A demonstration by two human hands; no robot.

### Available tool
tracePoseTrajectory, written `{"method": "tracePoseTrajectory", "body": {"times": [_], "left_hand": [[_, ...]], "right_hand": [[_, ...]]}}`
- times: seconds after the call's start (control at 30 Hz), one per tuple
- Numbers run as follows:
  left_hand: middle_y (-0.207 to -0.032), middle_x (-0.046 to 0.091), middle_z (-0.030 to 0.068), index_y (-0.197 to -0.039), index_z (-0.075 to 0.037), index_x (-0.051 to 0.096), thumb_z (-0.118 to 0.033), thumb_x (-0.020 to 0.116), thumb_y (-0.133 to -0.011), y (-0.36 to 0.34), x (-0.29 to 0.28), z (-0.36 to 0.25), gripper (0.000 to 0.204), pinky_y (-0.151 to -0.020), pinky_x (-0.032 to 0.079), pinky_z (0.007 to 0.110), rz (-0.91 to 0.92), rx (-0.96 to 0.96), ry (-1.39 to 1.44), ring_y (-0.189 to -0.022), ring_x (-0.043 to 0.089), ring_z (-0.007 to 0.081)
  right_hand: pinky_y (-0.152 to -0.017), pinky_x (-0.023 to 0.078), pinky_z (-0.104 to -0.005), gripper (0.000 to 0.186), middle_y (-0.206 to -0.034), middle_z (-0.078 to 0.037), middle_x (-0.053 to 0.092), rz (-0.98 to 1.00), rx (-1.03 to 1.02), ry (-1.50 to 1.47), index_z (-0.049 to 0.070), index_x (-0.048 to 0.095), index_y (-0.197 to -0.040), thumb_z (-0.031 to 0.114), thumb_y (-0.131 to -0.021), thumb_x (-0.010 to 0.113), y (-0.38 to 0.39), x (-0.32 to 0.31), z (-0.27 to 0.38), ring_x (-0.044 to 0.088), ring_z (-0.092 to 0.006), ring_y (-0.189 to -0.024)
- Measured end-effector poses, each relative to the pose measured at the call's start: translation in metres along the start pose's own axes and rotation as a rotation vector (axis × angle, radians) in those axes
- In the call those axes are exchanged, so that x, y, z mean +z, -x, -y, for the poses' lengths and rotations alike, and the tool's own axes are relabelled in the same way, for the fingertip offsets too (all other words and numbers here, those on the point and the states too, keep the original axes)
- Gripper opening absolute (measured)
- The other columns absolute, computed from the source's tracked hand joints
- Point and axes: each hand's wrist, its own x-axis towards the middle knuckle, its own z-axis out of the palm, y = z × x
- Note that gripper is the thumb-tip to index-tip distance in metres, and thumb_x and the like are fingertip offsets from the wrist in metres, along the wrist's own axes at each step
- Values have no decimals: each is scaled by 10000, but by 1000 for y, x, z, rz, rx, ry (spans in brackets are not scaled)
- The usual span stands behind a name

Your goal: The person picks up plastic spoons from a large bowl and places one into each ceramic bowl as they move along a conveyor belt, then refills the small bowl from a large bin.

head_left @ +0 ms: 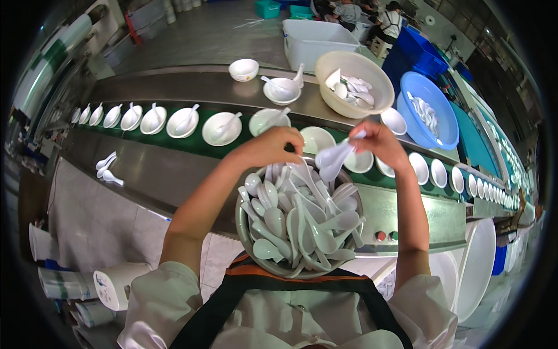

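Note:
A round basin (pixel 241 224) heaped with white soup spoons (pixel 275 222) sits against my apron at the conveyor's near edge. My left hand (pixel 273 145) is over its far side, fingers pinched at the upper end of a white spoon (pixel 302 172) that leans out of the heap. To the right, my right hand (pixel 378 142) grips a few white spoons (pixel 335 158) by their handles, bowl ends pointing down and left. Beyond both hands, an empty white bowl (pixel 318 140) rides on the green belt (pixel 196 146). Left of it, a white bowl (pixel 221 129) has one spoon in it.
White bowls line the belt both ways; those leftward hold spoons. A cream basin (pixel 354 87) and a blue basin (pixel 430 110) of spoons stand on the far ledge. Three loose spoons (pixel 108 169) lie on the near ledge. Red and green buttons (pixel 381 235) are below my right forearm.

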Motion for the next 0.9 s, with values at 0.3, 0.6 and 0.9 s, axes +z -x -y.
{"method": "tracePoseTrajectory", "body": {"times": [0.3, 0.6, 0.9], "left_hand": [[-644, 595, 115, -765, -16, 588, -119, 633, -722, -17, 4, 97, 120, -554, 443, 327, -622, -266, -136, -587, 579, 215], [-871, 593, 138, -871, -25, 619, -287, 584, -793, 13, 8, 79, 275, -706, 467, 381, -497, -516, -661, -812, 574, 285], [-819, 549, 18, -908, -12, 571, -307, 417, -943, 55, 15, 2, 334, -707, 397, 212, -317, -419, 381, -777, 487, 72]], "right_hand": [[-611, 488, -352, 258, -727, -145, 620, -165, -166, 696, 48, 588, -906, 68, -670, 688, -54, -12, -58, 620, -281, -660], [-695, 489, -378, 286, -816, -150, 637, -315, 1, 1136, 102, 601, -942, 116, -668, 683, -48, -28, -32, 620, -293, -782], [-698, 491, -364, 294, -888, -123, 626, 41, -198, 566, 57, 612, -960, 176, -702, 688, -16, 41, -7, 601, -285, -805]]}}
